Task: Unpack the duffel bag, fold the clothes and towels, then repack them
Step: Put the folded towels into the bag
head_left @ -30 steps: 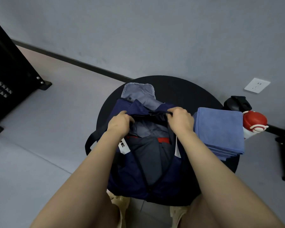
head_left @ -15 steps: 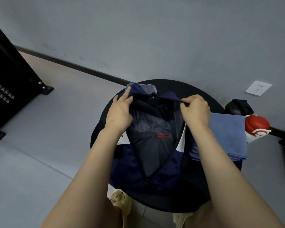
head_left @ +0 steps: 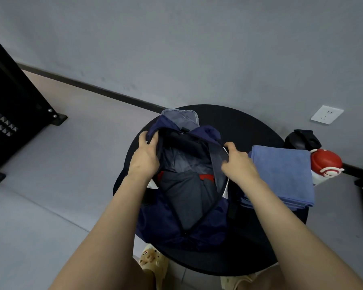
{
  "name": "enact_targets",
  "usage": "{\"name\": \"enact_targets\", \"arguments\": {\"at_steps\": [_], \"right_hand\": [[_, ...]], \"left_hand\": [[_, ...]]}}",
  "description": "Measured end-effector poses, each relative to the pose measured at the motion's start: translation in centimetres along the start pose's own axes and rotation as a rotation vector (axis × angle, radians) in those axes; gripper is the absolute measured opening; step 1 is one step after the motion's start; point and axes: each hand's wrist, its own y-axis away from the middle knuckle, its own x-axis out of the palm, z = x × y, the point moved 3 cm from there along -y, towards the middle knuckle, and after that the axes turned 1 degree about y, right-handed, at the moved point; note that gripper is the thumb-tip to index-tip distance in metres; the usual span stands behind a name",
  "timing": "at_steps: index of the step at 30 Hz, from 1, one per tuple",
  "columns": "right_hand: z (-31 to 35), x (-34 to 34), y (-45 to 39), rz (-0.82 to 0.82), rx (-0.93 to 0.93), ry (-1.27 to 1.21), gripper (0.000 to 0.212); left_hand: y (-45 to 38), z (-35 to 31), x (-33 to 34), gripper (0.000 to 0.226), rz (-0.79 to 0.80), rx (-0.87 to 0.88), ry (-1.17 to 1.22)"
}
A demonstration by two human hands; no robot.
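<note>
Both forearms ran off the lower frame edge. The navy duffel bag lay unzipped on the round black desk; dark folded clothing inside was only partly visible. Left hand and right hand each gripped an opening edge. Folded blue towels lay just right.

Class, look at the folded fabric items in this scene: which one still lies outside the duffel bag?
The folded blue towel, resting on the round black table beside the right hand. The dark grey garment already sits inside the open navy duffel bag.
</note>
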Motion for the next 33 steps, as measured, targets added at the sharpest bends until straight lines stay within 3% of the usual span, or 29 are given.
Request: {"name": "enact_targets", "arguments": {"at_steps": [4, 9, 14, 20, 26, 33], "right_hand": [[-0.3, -1.1, 0.0, -0.010, -0.031, -0.008, 0.076], [-1.5, -3.5, -0.5, 0.008, 0.009, 0.052, 0.071], [-2.4, -3.5, -0.6, 0.094, 0.075, 0.074, 0.064], [-1.2, -1.7, -1.8, -0.033, 0.042, 0.063, 0.070], [-0.3, -1.2, -2.3, -0.145, 0.026, 0.104, 0.066], [-0.5, -0.5, -2.7, -0.155, -0.003, 0.079, 0.051]], "left_hand": [[0.2, 0.1, 0.1, 0.079, 0.025, 0.027, -0.086], [0.7, -0.5, -1.6, 0.085, 0.035, 0.039, -0.355], [1.0, -0.4, -1.4, 0.086, 0.059, 0.078, -0.455], [0.4, 0.8, -0.4, 0.086, 0.044, 0.031, -0.234], [0.0, 0.9, -0.5, 0.085, 0.024, -0.041, -0.205], [-0.7, 2.1, -0.1, 0.086, 0.159, 0.015, -0.039]]}}
